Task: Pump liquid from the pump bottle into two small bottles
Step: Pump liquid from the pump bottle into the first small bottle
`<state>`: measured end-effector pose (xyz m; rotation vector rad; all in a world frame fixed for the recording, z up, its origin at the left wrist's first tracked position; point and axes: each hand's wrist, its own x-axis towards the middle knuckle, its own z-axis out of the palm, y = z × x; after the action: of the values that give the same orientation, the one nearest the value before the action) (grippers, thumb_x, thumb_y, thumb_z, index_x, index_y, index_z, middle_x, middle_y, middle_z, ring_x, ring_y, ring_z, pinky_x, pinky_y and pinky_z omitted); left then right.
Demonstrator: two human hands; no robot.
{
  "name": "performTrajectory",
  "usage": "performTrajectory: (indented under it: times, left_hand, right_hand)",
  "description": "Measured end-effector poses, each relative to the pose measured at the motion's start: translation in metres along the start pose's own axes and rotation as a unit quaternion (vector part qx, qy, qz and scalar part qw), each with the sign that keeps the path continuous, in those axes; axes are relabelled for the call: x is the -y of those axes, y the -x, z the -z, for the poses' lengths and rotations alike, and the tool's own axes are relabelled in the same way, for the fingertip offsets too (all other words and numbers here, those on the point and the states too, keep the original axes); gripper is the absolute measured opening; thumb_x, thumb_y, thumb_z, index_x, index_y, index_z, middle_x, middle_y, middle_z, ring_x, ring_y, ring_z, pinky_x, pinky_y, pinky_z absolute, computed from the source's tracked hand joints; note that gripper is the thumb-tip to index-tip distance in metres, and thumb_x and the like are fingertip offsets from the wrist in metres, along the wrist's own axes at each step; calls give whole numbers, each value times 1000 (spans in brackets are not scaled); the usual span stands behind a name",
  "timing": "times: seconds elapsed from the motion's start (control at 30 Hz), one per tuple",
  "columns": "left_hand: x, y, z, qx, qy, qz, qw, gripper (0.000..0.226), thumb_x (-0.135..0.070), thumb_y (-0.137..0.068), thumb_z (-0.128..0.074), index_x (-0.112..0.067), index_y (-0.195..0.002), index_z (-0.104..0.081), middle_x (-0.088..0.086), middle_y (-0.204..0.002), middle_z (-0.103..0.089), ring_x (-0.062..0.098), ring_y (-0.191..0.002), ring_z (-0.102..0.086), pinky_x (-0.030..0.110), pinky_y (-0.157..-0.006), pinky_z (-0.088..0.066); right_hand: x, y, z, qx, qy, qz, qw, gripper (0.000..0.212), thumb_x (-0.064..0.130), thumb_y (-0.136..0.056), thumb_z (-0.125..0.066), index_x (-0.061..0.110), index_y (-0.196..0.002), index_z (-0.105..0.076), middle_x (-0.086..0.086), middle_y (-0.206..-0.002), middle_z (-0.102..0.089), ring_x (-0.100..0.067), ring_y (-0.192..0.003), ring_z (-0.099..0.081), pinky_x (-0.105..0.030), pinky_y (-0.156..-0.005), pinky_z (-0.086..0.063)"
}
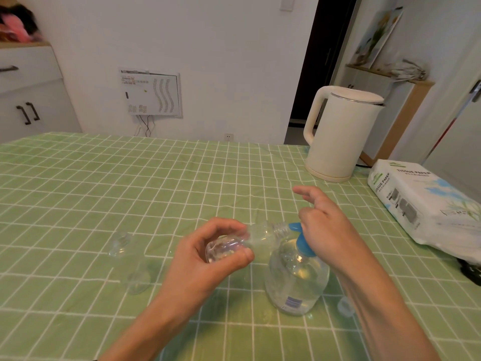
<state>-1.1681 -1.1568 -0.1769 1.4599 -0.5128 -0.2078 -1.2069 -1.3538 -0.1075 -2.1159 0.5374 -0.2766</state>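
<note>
The top of the pump bottle (296, 282) is hidden under the right hand (328, 225). Only the blue spout (294, 226) and a bit of blue neck stick out. Two fingers of that hand point straight out, and the others bend over the pump top, so its grip is closed on the pump. The left hand (208, 254) holds one small bottle (260, 234) on its side. Its grip is wrapped round the bottle's bottom end, which hides that part. The small bottle's open mouth touches the blue spout. The pump bottle stands upright on the green checked surface (104, 183), near the front and between the two arms, and has clear liquid inside. Two see-through things (121, 243) (138, 280) lie to the left of the left hand, too blurry to name. One more small clear piece (346, 306) sits just beside the right arm. One white kettle (341, 134) stands at the far right edge. One pack of tissue paper (426, 201) lies on the right and is cut off by the picture's side. So is a black thing (469, 273) below it. The left and far parts of the surface have lots of open room.
</note>
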Motion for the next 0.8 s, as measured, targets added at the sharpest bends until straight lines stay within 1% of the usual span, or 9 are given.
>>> performTrajectory:
  times: [0.13,0.23,0.3,0.37,0.43,0.57,0.63,0.73,0.8]
  left_hand:
    - [-1,-1,0,-1,-3,-5,1000,34,-44,-70,-84,-34,-102,-77,-5,-111,-79,3,-86,-75,14,-74,-57]
    - [-1,-2,1,1,-4,-6,1000,34,-43,-71,-84,-32,-103,-77,-4,-110,-79,1,-82,-73,14,-72,-56]
    - [0,-3,2,-2,-3,-5,1000,35,-42,-71,-84,-30,-104,-78,-3,-109,-79,1,-81,-73,14,-71,-56]
    - [1,-3,2,-3,-3,-5,1000,35,-41,-71,-85,-31,-104,-78,-4,-110,-79,2,-82,-74,15,-72,-56]
    - [1,-2,2,-3,-8,-6,1000,35,-42,-70,-85,-32,-103,-77,-5,-111,-79,5,-87,-75,16,-75,-56]
    - [1,-1,1,1,-9,-3,1000,36,-43,-71,-85,-33,-104,-77,-5,-113,-79,8,-91,-76,16,-76,-57]
    - [1,-2,1,2,-13,-6,1000,34,-43,-71,-84,-33,-103,-77,-5,-113,-79,6,-88,-76,16,-76,-57]
    - [1,-2,0,0,-11,-8,1000,34,-43,-69,-84,-33,-102,-77,-5,-111,-80,1,-81,-73,14,-73,-56]
    - [1,-2,1,0,-8,-7,1000,35,-43,-69,-84,-33,-102,-77,-4,-110,-80,1,-80,-73,14,-72,-56]
  right_hand:
    - [0,0,4,-16,10,8,1000,57,9,-94,-39,39,-143,-45,14,-142,-41,-14,-140,-34,-45,-116,-29]
    - [0,-2,3,-14,1,7,1000,59,6,-94,-38,37,-142,-46,11,-145,-43,-12,-136,-36,-37,-110,-31]
    - [-1,-4,1,-5,-9,4,1000,60,4,-93,-36,37,-141,-48,10,-148,-43,-8,-128,-38,-32,-102,-31]
    - [-3,-4,-1,8,-16,0,1000,61,3,-92,-36,37,-141,-49,9,-150,-43,-6,-122,-38,-30,-98,-30]
    - [-5,-3,-2,17,-24,-4,1000,61,3,-92,-36,36,-141,-49,9,-151,-43,-6,-120,-38,-29,-97,-29]
    - [-6,-4,0,6,-26,0,1000,59,5,-92,-38,37,-141,-49,8,-149,-43,-7,-120,-40,-31,-96,-31]
    - [-6,-5,2,-4,-29,0,1000,58,6,-92,-39,38,-140,-49,10,-147,-43,-10,-123,-42,-31,-95,-31]
    - [-5,-5,3,-13,-24,5,1000,58,7,-93,-39,39,-140,-48,10,-147,-42,-12,-133,-38,-33,-98,-30]
    - [-5,-5,2,-13,-26,6,1000,58,7,-93,-39,39,-140,-48,10,-148,-43,-10,-130,-39,-32,-99,-31]
